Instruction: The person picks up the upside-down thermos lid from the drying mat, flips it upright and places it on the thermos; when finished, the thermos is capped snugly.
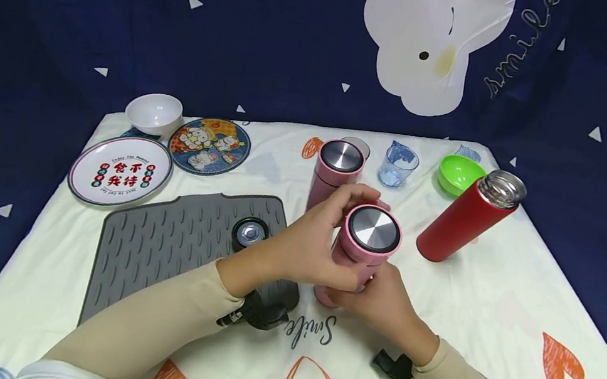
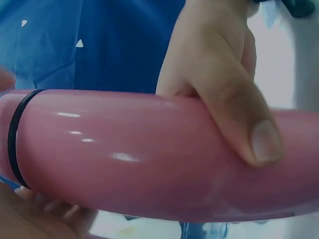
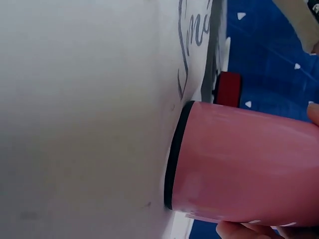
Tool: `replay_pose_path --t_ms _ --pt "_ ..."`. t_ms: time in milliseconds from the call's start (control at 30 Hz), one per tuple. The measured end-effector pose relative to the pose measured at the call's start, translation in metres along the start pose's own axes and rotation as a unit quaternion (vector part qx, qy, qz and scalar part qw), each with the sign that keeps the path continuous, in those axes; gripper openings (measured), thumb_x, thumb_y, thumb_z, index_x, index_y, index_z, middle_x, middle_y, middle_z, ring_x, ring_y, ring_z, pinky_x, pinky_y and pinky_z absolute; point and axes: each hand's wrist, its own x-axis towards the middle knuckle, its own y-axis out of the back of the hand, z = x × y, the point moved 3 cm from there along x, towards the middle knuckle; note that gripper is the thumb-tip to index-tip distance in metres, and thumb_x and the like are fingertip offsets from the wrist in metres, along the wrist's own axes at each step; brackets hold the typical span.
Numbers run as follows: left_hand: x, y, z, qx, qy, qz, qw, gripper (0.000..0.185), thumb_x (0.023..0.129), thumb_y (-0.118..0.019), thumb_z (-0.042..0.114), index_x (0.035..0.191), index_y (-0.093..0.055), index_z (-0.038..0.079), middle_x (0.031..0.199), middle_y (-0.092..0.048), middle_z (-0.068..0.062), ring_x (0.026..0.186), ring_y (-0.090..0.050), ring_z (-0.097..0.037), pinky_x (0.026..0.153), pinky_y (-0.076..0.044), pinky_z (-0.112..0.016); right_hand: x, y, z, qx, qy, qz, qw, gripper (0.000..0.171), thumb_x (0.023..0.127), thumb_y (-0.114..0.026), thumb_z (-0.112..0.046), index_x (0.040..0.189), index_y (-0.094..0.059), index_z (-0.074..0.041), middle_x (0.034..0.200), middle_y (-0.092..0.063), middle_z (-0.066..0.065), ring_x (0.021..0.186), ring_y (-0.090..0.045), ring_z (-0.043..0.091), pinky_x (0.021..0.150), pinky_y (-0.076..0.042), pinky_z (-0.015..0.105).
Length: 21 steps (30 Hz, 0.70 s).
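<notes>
Both hands hold one pink thermos bottle, which stands upright with a brushed-steel top. My left hand grips it high up, thumb in front and fingers around the far side, close to the black ring below the lid. Lower down, my right hand is wrapped around the body, its thumb lying across the pink side in the left wrist view. The bottle's black-rimmed base is right at the white cloth. Just behind stands a second pink thermos bottle.
An open red thermos bottle is on the right near a green bowl and a blue glass. A round cap lies on the grey mat. Plates and a white bowl are back left.
</notes>
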Motion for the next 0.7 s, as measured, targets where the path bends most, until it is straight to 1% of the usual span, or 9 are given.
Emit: replay_pose_path --t_ms 100,200,267,300,400,433,500,567,700 --pt "0.0016 0.0011 -0.0014 -0.007 0.006 0.003 1.0 0.078 0.068 -0.085 0.016 0.132 -0.043 0.007 0.127 -0.049 -0.003 0.11 -0.055 -0.012 0.097 -0.045 -0.03 0.0006 0.0007 0.0007 0.006 -0.001 -0.003 1.0 0.045 0.07 -0.089 -0.025 0.107 -0.065 -0.024 0.096 -0.066 -0.012 0.088 -0.061 0.011 0.077 -0.05 0.027" --pt "0.0017 0.0043 -0.003 -0.052 0.015 0.002 0.9985 0.072 0.069 -0.083 0.009 0.131 -0.045 0.004 0.124 -0.053 -0.005 0.109 -0.057 -0.015 0.098 -0.045 -0.032 0.0014 0.0012 0.0 0.013 -0.008 -0.005 1.0 0.046 0.07 -0.09 -0.024 0.108 -0.064 -0.026 0.097 -0.066 -0.013 0.088 -0.061 0.012 0.079 -0.05 0.027" --pt "0.0014 0.0056 -0.0036 -0.062 0.015 0.0 0.998 0.078 0.067 -0.086 0.008 0.132 -0.043 0.005 0.126 -0.049 -0.004 0.108 -0.057 -0.016 0.099 -0.044 -0.033 0.0024 0.0019 -0.0009 0.015 -0.007 -0.006 1.0 0.046 0.07 -0.09 -0.025 0.108 -0.064 -0.026 0.095 -0.066 -0.012 0.087 -0.061 0.012 0.077 -0.05 0.027" --pt "0.0011 0.0059 -0.0035 -0.06 0.017 0.002 0.9981 0.079 0.067 -0.087 0.008 0.132 -0.042 0.006 0.127 -0.048 -0.003 0.108 -0.056 -0.016 0.099 -0.044 -0.033 0.0033 0.0019 -0.0011 0.015 -0.002 -0.009 1.0 0.045 0.07 -0.09 -0.024 0.107 -0.064 -0.026 0.095 -0.066 -0.012 0.087 -0.06 0.012 0.078 -0.05 0.028" --pt "0.0027 0.0065 -0.0022 -0.026 0.013 0.012 0.9995 0.079 0.064 -0.091 0.012 0.13 -0.046 0.007 0.126 -0.049 0.0 0.107 -0.057 -0.013 0.097 -0.045 -0.031 0.0061 0.0019 -0.0015 0.01 0.0 -0.01 1.0 0.044 0.07 -0.09 -0.028 0.106 -0.064 -0.026 0.095 -0.066 -0.013 0.088 -0.06 0.011 0.078 -0.05 0.027" --pt "0.0035 0.0067 -0.0028 -0.028 0.011 0.011 0.9995 0.077 0.066 -0.09 0.011 0.13 -0.048 0.006 0.126 -0.051 0.0 0.107 -0.057 -0.013 0.097 -0.045 -0.031 0.0068 0.0019 -0.0014 0.01 0.003 -0.01 1.0 0.044 0.07 -0.09 -0.028 0.105 -0.064 -0.026 0.095 -0.065 -0.012 0.087 -0.06 0.011 0.078 -0.05 0.028" --pt "0.0037 0.0069 -0.0037 -0.055 0.013 0.004 0.9984 0.071 0.07 -0.085 0.006 0.131 -0.05 0.005 0.124 -0.056 -0.001 0.108 -0.058 -0.015 0.098 -0.044 -0.033 0.007 0.0013 -0.0009 0.013 -0.003 -0.007 1.0 0.046 0.069 -0.09 -0.027 0.106 -0.063 -0.026 0.096 -0.065 -0.012 0.088 -0.06 0.011 0.079 -0.049 0.027" --pt "0.0029 0.0061 -0.0052 -0.062 0.01 -0.005 0.998 0.072 0.069 -0.085 0.006 0.131 -0.05 0.005 0.125 -0.053 -0.001 0.111 -0.056 -0.016 0.099 -0.043 -0.035 0.0049 0.0007 -0.0007 0.012 -0.011 0.0 1.0 0.048 0.068 -0.091 -0.027 0.107 -0.063 -0.025 0.097 -0.065 -0.012 0.087 -0.06 0.011 0.077 -0.05 0.027" --pt "0.0014 0.0014 -0.0064 -0.015 0.002 0.009 0.9999 0.075 0.064 -0.091 0.016 0.126 -0.05 0.008 0.123 -0.051 0.002 0.108 -0.056 -0.012 0.096 -0.046 -0.033 -0.0008 -0.0009 -0.0012 0.006 -0.011 0.011 1.0 0.048 0.067 -0.091 -0.026 0.107 -0.064 -0.025 0.097 -0.065 -0.013 0.088 -0.06 0.011 0.078 -0.05 0.027"
